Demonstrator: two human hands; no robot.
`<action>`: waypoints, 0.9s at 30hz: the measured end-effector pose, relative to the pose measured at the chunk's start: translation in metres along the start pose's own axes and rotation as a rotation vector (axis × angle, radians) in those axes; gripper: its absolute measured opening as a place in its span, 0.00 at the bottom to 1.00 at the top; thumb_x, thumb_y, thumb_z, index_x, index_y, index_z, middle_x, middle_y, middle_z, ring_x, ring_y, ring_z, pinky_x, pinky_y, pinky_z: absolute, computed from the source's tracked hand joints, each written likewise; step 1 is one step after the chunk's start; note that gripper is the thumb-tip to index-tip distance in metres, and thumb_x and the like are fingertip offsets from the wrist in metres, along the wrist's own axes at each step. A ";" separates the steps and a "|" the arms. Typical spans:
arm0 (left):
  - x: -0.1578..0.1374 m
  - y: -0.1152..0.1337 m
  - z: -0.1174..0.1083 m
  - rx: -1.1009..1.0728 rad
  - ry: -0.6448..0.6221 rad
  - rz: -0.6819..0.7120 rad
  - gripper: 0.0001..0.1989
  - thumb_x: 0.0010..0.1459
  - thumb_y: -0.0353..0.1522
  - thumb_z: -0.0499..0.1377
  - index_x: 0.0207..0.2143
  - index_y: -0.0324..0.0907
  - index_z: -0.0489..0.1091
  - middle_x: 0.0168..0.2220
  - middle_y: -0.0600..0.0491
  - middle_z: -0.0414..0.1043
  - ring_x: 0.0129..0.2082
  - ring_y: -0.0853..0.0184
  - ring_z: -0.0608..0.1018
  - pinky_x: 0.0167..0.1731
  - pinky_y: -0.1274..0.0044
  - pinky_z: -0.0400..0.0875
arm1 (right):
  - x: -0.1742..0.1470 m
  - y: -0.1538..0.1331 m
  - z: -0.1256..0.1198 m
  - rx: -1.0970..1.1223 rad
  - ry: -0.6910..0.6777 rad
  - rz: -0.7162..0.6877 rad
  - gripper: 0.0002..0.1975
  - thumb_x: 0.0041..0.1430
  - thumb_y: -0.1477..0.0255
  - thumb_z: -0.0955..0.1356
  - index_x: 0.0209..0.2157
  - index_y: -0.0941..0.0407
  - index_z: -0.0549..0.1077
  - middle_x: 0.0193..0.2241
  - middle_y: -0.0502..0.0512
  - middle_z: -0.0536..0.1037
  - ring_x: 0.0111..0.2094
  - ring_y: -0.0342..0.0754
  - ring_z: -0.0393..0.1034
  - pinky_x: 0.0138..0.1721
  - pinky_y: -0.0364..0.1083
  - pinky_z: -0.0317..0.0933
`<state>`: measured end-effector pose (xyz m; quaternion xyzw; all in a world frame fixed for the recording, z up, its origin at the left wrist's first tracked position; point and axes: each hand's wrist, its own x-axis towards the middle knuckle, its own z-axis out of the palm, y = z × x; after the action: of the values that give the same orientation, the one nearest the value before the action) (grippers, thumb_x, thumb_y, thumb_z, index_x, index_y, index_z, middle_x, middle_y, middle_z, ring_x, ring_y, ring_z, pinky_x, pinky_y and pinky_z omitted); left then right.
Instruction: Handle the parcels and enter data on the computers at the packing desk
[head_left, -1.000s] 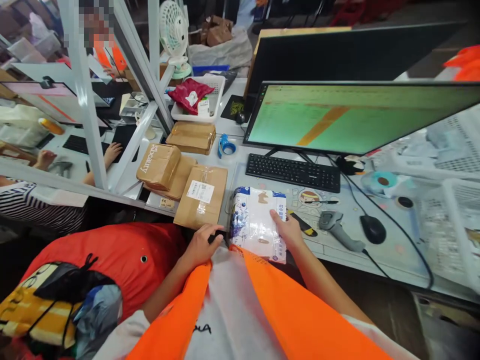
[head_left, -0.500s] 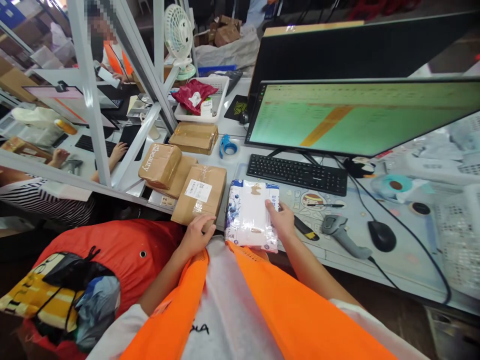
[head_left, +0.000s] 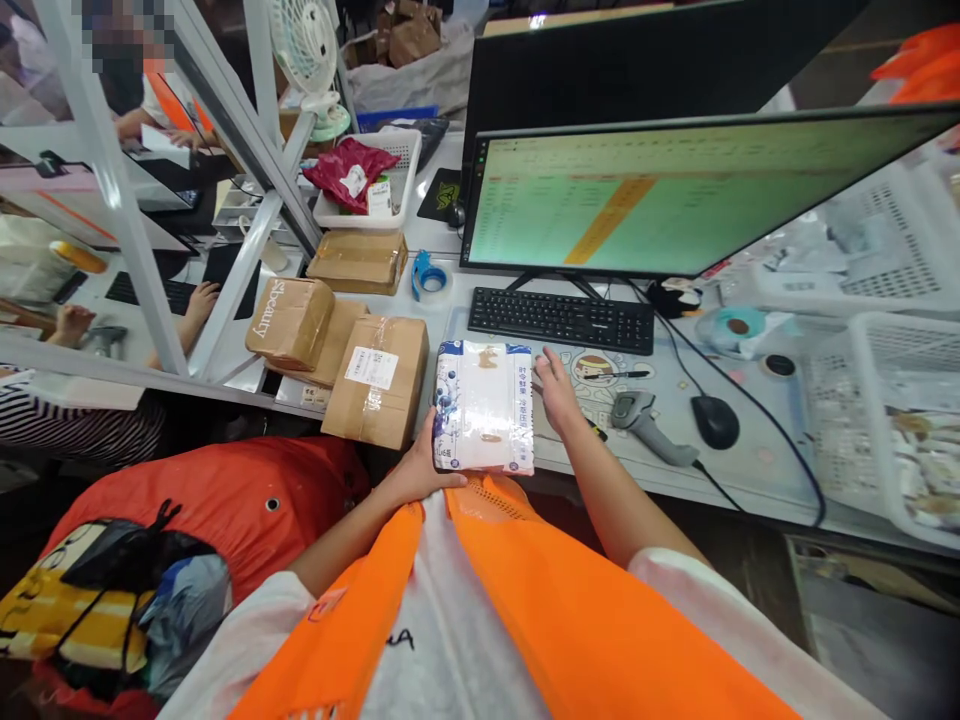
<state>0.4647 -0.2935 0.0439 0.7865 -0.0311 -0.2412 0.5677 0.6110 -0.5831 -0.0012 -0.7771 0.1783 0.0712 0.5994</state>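
Left hand (head_left: 420, 465) curls around the near-left corner of the white-and-blue package (head_left: 484, 410), which I see from afar at the front edge of the desk (head_left: 637, 478). Right hand (head_left: 559, 395) is loosely open just beside the package's other side; I cannot tell whether its fingertips touch. Cardboard boxes (head_left: 379, 400) lie left, the scanner (head_left: 652, 430) right, the keyboard (head_left: 561, 318) beyond.

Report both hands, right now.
Left hand: closed on the near left corner of the package.
Right hand: open beside the package's right edge; contact unclear.
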 end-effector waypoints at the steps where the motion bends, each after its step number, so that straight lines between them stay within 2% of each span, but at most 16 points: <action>1: -0.001 -0.001 0.001 0.009 -0.001 -0.010 0.75 0.46 0.41 0.78 0.77 0.47 0.24 0.78 0.33 0.36 0.77 0.46 0.50 0.74 0.52 0.47 | 0.007 -0.001 0.001 0.020 -0.003 -0.005 0.47 0.60 0.36 0.60 0.71 0.50 0.59 0.70 0.61 0.64 0.68 0.56 0.63 0.60 0.54 0.67; 5: 0.000 -0.002 0.004 0.099 0.016 -0.017 0.74 0.46 0.37 0.78 0.77 0.45 0.26 0.78 0.33 0.34 0.77 0.44 0.49 0.74 0.53 0.47 | 0.028 -0.008 0.016 0.099 -0.035 -0.055 0.44 0.58 0.37 0.64 0.64 0.53 0.70 0.65 0.59 0.71 0.64 0.55 0.66 0.60 0.52 0.66; 8: 0.002 -0.003 0.008 0.168 0.050 0.026 0.73 0.46 0.36 0.78 0.77 0.46 0.26 0.78 0.34 0.34 0.77 0.44 0.48 0.74 0.52 0.48 | 0.032 -0.010 0.025 0.139 -0.082 -0.058 0.41 0.54 0.37 0.66 0.56 0.55 0.75 0.53 0.58 0.80 0.52 0.55 0.74 0.53 0.52 0.70; 11: 0.004 -0.005 0.011 0.230 0.076 0.056 0.69 0.49 0.36 0.76 0.77 0.47 0.28 0.78 0.35 0.35 0.77 0.46 0.46 0.75 0.53 0.49 | 0.032 -0.010 0.026 0.163 -0.090 -0.054 0.37 0.52 0.38 0.68 0.48 0.55 0.76 0.44 0.55 0.81 0.44 0.52 0.74 0.47 0.50 0.70; 15: 0.003 -0.008 0.012 0.276 0.077 0.076 0.66 0.53 0.38 0.75 0.77 0.48 0.30 0.78 0.37 0.36 0.78 0.49 0.46 0.73 0.54 0.53 | 0.031 -0.012 0.024 0.172 -0.084 -0.065 0.34 0.51 0.39 0.68 0.43 0.54 0.75 0.39 0.52 0.79 0.40 0.51 0.72 0.45 0.49 0.68; 18: 0.001 -0.013 0.010 0.280 0.098 0.076 0.63 0.55 0.41 0.74 0.77 0.50 0.32 0.78 0.40 0.38 0.77 0.50 0.49 0.73 0.55 0.55 | 0.031 -0.013 0.024 0.167 -0.091 -0.083 0.33 0.52 0.38 0.67 0.42 0.53 0.74 0.39 0.53 0.79 0.40 0.51 0.71 0.46 0.50 0.67; 21: -0.003 -0.025 0.018 0.253 0.152 0.082 0.58 0.56 0.46 0.73 0.77 0.51 0.41 0.78 0.42 0.41 0.77 0.51 0.52 0.74 0.58 0.53 | 0.031 -0.012 0.021 0.161 -0.119 -0.095 0.33 0.53 0.37 0.66 0.42 0.52 0.73 0.40 0.53 0.79 0.41 0.53 0.71 0.48 0.52 0.67; 24: -0.011 -0.047 0.043 0.157 0.280 0.112 0.55 0.54 0.54 0.70 0.75 0.49 0.50 0.77 0.40 0.47 0.76 0.47 0.54 0.73 0.55 0.55 | 0.031 -0.008 0.015 0.159 -0.164 -0.094 0.32 0.55 0.38 0.66 0.44 0.51 0.73 0.45 0.54 0.80 0.45 0.55 0.73 0.51 0.54 0.67; 27: -0.009 -0.072 0.078 0.046 0.497 0.153 0.60 0.48 0.64 0.67 0.75 0.48 0.52 0.75 0.37 0.52 0.74 0.41 0.58 0.70 0.47 0.59 | 0.032 -0.005 0.008 0.162 -0.206 -0.099 0.30 0.57 0.39 0.67 0.46 0.49 0.74 0.52 0.55 0.79 0.52 0.57 0.73 0.56 0.56 0.66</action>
<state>0.4081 -0.3331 -0.0369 0.8297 0.0446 0.0040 0.5564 0.6428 -0.5808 -0.0093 -0.7225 0.0824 0.1063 0.6782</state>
